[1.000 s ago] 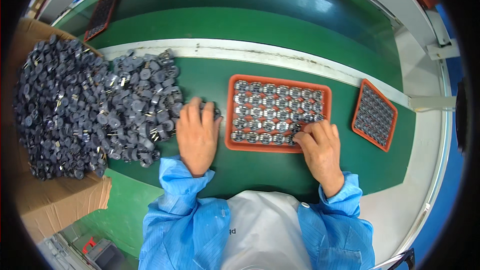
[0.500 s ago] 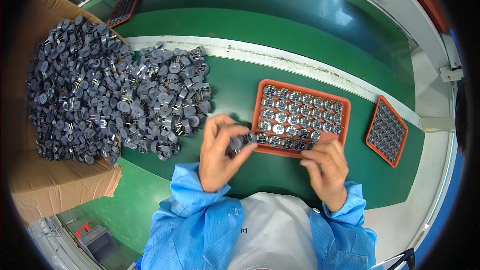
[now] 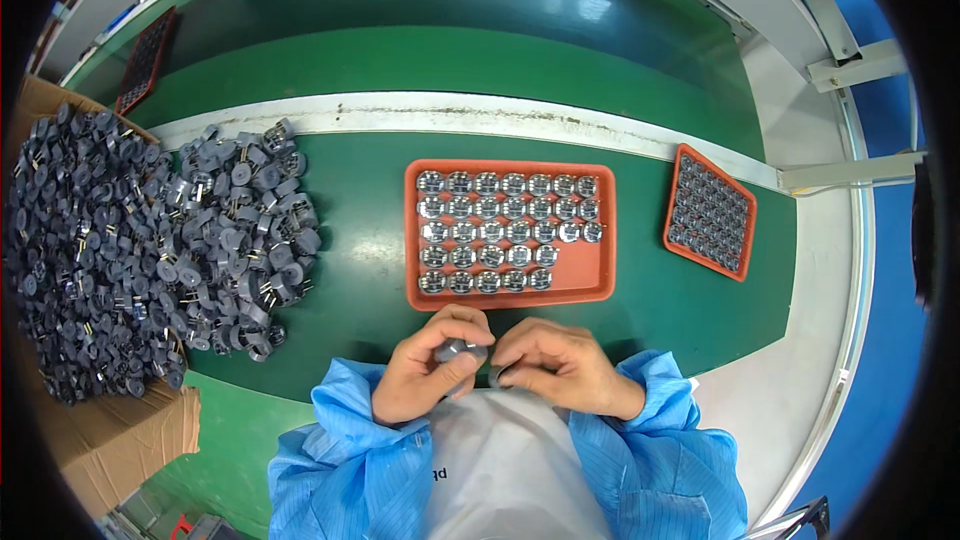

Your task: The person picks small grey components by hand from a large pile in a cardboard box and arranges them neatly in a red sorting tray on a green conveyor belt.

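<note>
My left hand (image 3: 425,372) is closed around several small grey round parts (image 3: 458,350), close to my chest. My right hand (image 3: 555,365) sits beside it, pinching one grey part (image 3: 497,376) at its fingertips. Just beyond both hands lies an orange tray (image 3: 600,280) on the green mat, its pockets mostly filled with shiny round parts; the right ends of the lower rows are bare. A big heap of the grey round parts (image 3: 215,240) with metal pins spreads over the mat at the left.
A cardboard box (image 3: 110,440) full of the same grey parts stands at the far left. A second filled orange tray (image 3: 712,212) lies at the right. A dark tray (image 3: 145,60) rests on the green conveyor beyond a white rail (image 3: 480,112).
Both hands drew back from the tray toward my chest and came together. My left hand carried grey parts from the heap side; my right hand left the tray's lower right corner.
</note>
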{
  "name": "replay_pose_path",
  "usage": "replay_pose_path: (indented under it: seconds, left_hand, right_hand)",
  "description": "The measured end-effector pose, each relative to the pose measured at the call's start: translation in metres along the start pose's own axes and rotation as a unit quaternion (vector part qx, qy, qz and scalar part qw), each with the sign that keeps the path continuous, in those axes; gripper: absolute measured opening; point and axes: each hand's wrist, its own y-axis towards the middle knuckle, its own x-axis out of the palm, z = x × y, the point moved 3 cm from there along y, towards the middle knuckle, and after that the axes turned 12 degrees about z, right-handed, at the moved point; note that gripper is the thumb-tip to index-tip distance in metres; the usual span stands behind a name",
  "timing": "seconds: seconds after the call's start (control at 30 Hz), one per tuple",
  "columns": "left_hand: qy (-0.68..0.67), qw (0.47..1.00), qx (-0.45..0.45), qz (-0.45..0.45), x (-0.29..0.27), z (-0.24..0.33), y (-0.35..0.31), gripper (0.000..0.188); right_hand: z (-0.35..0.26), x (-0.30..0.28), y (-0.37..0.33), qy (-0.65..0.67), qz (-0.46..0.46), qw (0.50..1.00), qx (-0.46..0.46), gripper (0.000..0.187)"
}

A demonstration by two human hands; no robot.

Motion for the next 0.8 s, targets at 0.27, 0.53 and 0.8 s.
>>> replay_pose_path:
  seconds: [0.27,0.53,0.8]
  left_hand:
    - [-0.115,0.96,-0.24,-0.084,0.014,0.006,0.008,0.05]
    - [-0.135,0.958,-0.252,0.007,0.019,0.001,0.01,0.045]
    - [-0.023,0.985,-0.17,-0.009,0.023,-0.009,0.013,0.059]
  right_hand:
    - [-0.002,-0.084,0.029,-0.365,0.307,0.852,-0.215,0.017]
    - [0.02,-0.08,0.043,-0.428,0.337,0.8,-0.252,0.02]
    - [0.003,-0.057,0.036,-0.487,0.365,0.738,-0.291,0.028]
